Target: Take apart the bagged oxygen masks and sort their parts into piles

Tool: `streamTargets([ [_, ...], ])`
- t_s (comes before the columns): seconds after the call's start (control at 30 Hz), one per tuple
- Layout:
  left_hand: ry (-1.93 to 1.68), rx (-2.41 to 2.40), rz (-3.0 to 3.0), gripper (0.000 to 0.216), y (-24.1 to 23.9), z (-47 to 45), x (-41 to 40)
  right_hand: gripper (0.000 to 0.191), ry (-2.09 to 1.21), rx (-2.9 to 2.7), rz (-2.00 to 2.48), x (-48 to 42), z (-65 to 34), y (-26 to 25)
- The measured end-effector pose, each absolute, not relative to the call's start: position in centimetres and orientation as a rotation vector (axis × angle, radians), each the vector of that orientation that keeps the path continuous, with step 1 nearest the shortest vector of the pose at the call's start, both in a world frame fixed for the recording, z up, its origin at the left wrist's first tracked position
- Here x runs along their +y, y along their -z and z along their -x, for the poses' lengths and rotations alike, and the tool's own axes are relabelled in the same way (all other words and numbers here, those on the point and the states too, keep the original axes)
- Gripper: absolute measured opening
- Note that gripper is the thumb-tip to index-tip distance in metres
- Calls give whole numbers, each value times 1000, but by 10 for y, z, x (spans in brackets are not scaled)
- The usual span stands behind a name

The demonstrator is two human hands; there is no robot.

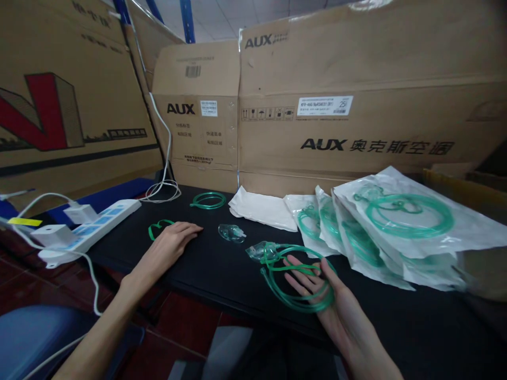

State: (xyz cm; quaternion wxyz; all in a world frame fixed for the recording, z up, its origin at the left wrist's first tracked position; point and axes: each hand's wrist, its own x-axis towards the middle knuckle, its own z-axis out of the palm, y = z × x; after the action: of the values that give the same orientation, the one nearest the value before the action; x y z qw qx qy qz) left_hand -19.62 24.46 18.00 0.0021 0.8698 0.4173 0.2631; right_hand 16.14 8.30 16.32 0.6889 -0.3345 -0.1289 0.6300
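My left hand (170,245) lies palm down on the black table, fingers stretched out and open. A loose green elastic strap (151,232) lies right beside it, partly hidden by the hand. My right hand (328,295) is palm up, holding a coil of green tubing with its fingers passed through it. A clear oxygen mask (262,251) with a green strap hangs from that coil at its left end. Between my hands, a separate clear mask (232,233) rests on the table. Farther back lies another green tubing coil (208,200).
At the right, several white pouches (412,211) holding green tubing overlap in a stack. A flat white packet (263,209) lies beside them. A white power strip (95,229) with plugs and cables runs along the left. Tall cardboard boxes (368,68) wall off the back.
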Motion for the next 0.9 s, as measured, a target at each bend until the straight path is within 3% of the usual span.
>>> streamTargets([
  [0.17, -1086, 1120, -2687, 30, -187, 134, 188, 28, -1359, -366, 855, 72, -171, -168],
  [0.3, -1063, 919, -2632, 25, -186, 75, 147, 37, -1260, -481, 1078, 61, -186, -173],
  [0.47, -1049, 1021, -2615, 40, -190, 40, 154, 52, -959, -832, 1393, 59, -213, -172],
  [0.6, -824, 1053, -2650, 48, -196, 28, 163, 43, -401, -1125, 1756, 62, -228, -165],
  [0.7, -761, 1114, -2598, 48, -195, 22, 163, 40, -65, -1236, 1724, 63, -223, -164],
  [0.9, -833, 887, -2472, 48, -187, 18, 164, 29, 32, -1583, 1491, 80, -199, -168],
])
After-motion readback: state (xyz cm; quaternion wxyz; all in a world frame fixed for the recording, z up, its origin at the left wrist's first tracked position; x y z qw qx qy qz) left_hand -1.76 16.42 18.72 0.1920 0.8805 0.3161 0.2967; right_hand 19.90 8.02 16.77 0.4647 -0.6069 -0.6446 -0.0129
